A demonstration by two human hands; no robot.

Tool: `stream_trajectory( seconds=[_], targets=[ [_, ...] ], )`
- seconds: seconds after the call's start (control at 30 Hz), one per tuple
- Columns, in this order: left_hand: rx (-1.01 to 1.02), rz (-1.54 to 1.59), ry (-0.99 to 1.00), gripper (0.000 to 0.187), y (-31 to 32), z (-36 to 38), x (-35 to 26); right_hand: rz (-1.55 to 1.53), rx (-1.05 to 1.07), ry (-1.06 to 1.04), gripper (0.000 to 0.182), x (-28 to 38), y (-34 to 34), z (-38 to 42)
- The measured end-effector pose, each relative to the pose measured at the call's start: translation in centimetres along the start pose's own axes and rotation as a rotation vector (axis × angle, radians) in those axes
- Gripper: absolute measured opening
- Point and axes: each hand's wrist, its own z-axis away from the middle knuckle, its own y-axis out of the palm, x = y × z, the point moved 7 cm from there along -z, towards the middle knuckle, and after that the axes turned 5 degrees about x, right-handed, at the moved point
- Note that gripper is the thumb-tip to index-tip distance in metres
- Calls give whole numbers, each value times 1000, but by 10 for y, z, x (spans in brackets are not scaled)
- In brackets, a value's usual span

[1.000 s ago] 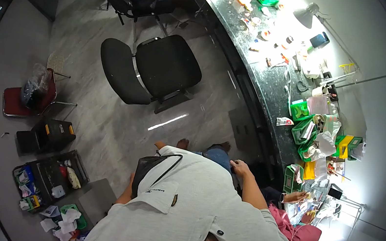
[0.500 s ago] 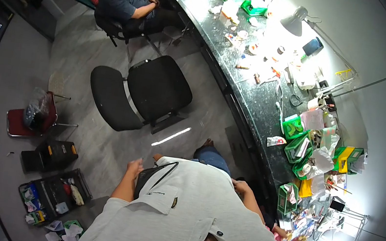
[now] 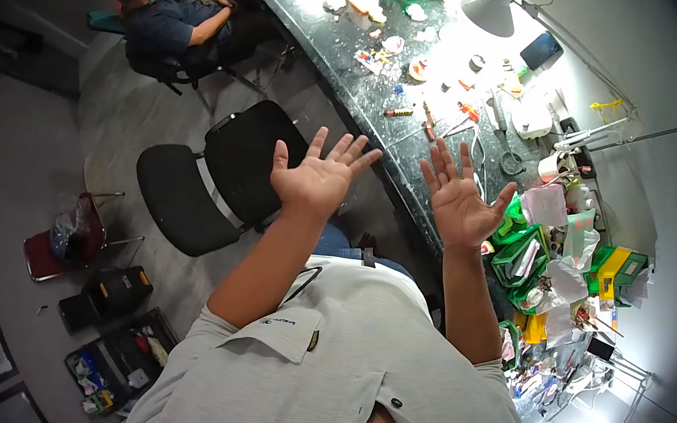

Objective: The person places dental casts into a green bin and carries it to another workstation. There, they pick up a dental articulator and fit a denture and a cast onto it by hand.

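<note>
Both hands are raised in front of my body, palms turned up and fingers spread. My left hand point(image 3: 317, 181) holds nothing; behind it is the black office chair point(image 3: 257, 144), with a gap to the bench edge. My right hand point(image 3: 465, 205) is empty too and appears over the near edge of the dark speckled workbench point(image 3: 376, 100). Beyond its fingertips lie small red-and-brown tools point(image 3: 429, 122) and a dark-handled tool with ring grips point(image 3: 512, 161). Green bins point(image 3: 518, 258) filled with papers stand just right of that hand.
A bright desk lamp point(image 3: 493, 6) lights small parts on the bench. At upper left a seated person in a dark shirt point(image 3: 170, 23) is beside another person. A red chair point(image 3: 79, 240) with a plastic-wrapped item, a black case point(image 3: 115, 293) and an open toolbox point(image 3: 118, 367) stand on the left.
Both hands have risen from beside my waist to in front of me, with palms up and fingers spread. The view has shifted slightly, closer to the bench.
</note>
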Motion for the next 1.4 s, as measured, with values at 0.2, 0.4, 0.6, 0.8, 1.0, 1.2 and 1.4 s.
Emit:
stream_trajectory(
  seconds=[0.2, 0.4, 0.6, 0.8, 1.0, 1.2, 1.4],
  targets=[
    [39, 13, -107, 82, 30, -31, -6, -86, 15, 8, 106, -21, 28, -46],
    [55, 18, -88, 75, 34, -115, -58, -95, -77, -103, 107, -14, 6, -80],
    [40, -133, -199, 73, 31, -194, -72, -181, -85, -190, 106, 4, 10, -113],
    [-49, -180, -296, 70, 24, -240, -52, -153, -84, -251, 107, 8, 15, -135],
    [-211, -412, -250, 67, 6, -263, -52, -134, -83, -239, 107, 14, 11, -151],
    [-410, -442, -177, 65, -12, -288, -55, -63, -27, -205, 107, 38, 14, -167],
    [-460, -600, -99, 64, -8, -307, -38, -75, -112, -184, 104, 50, 5, -180]
  ],
)
